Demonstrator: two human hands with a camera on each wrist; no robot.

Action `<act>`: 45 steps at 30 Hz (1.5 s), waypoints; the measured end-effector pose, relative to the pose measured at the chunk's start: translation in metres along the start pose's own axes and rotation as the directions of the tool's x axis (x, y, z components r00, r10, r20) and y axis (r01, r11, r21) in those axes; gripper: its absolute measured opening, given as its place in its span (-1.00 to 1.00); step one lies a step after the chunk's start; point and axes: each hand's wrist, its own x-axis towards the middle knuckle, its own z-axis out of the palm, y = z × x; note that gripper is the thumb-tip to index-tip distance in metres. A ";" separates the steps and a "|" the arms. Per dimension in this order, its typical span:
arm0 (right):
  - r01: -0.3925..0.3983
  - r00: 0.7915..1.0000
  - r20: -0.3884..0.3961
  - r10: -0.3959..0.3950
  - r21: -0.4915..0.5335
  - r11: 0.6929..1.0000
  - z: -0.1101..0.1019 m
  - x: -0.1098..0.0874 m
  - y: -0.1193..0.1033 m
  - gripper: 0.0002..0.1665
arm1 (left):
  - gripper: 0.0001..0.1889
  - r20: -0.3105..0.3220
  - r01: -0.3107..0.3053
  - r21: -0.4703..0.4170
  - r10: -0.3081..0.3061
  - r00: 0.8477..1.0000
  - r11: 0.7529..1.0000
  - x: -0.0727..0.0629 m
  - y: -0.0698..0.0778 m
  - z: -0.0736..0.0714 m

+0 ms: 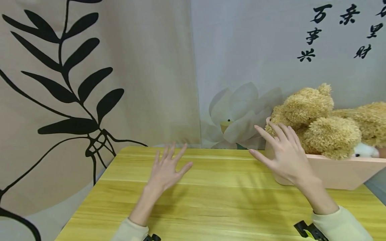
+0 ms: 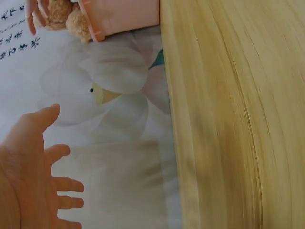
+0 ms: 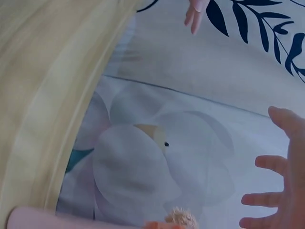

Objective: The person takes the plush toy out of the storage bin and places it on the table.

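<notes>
My left hand (image 1: 165,172) hovers over the left part of the wooden table (image 1: 211,204), its fingers spread and nothing held. Farther right, my right hand (image 1: 284,155) is also raised with fingers apart, and it overlaps the left end of a pink bin (image 1: 328,172) in the head view. Fluffy tan plush toys (image 1: 304,107) fill that bin and rise above its rim. A small white plush (image 1: 365,150) with a dark eye peeks out among them. In the left wrist view the spread fingers (image 2: 69,184) hold nothing.
Behind the table hangs a light curtain (image 1: 156,73) printed with black leaves, a pale flower and dark characters. The bin stands at the table's back right. The table's back edge (image 2: 172,143) runs close to the curtain.
</notes>
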 end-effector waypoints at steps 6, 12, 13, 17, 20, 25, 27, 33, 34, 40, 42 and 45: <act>0.017 0.997 -0.081 -0.018 -0.005 1.000 -0.011 -0.004 0.013 -0.16 | -0.20 -0.003 -0.010 -0.028 0.010 1.000 1.000 0.004 0.011 0.002; 0.012 0.988 -0.155 -0.011 0.007 1.000 -0.022 -0.010 0.025 -0.19 | -0.22 -0.033 -0.030 -0.089 0.027 0.999 0.996 0.007 0.021 0.008; 0.010 0.986 -0.164 -0.008 0.011 1.000 -0.024 -0.011 0.027 -0.20 | -0.22 -0.037 -0.032 -0.098 0.029 0.999 0.995 0.008 0.023 0.008; 0.013 0.979 -0.205 -0.008 0.024 1.000 -0.032 -0.015 0.035 -0.24 | -0.23 -0.061 -0.051 -0.133 0.043 0.997 0.990 0.011 0.030 0.011; 0.005 0.973 -0.229 0.002 0.028 1.000 -0.038 -0.019 0.042 -0.25 | -0.25 -0.081 -0.070 -0.159 0.058 0.995 0.985 0.013 0.036 0.012; -0.021 0.963 -0.268 0.021 0.001 1.000 -0.046 -0.028 0.057 -0.18 | -0.28 -0.113 -0.103 -0.199 0.082 0.990 0.975 0.016 0.046 0.016; -0.029 0.957 -0.287 0.026 -0.006 1.000 -0.050 -0.032 0.063 -0.10 | -0.28 -0.121 -0.115 -0.212 0.091 0.988 0.971 0.017 0.050 0.017; -0.108 0.945 -0.312 0.099 -0.014 0.994 -0.058 -0.046 0.080 -0.15 | -0.28 -0.144 -0.144 -0.254 0.110 0.983 0.957 0.021 0.062 0.020; -0.127 0.942 -0.314 0.116 -0.017 0.992 -0.059 -0.048 0.083 -0.16 | -0.28 -0.153 -0.152 -0.259 0.115 0.981 0.954 0.021 0.063 0.020; -0.179 0.917 -0.368 0.152 -0.039 0.983 -0.060 -0.064 0.108 0.10 | -0.29 -0.173 -0.191 -0.284 0.145 0.974 0.940 0.025 0.072 0.022; -0.213 0.912 -0.359 0.198 -0.003 0.977 -0.060 -0.072 0.116 0.11 | -0.29 -0.174 -0.196 -0.293 0.149 0.973 0.936 0.027 0.075 0.022; -0.253 0.902 -0.333 0.274 0.108 0.962 -0.060 -0.083 0.127 -0.09 | -0.29 -0.176 -0.204 -0.303 0.155 0.972 0.931 0.029 0.080 0.022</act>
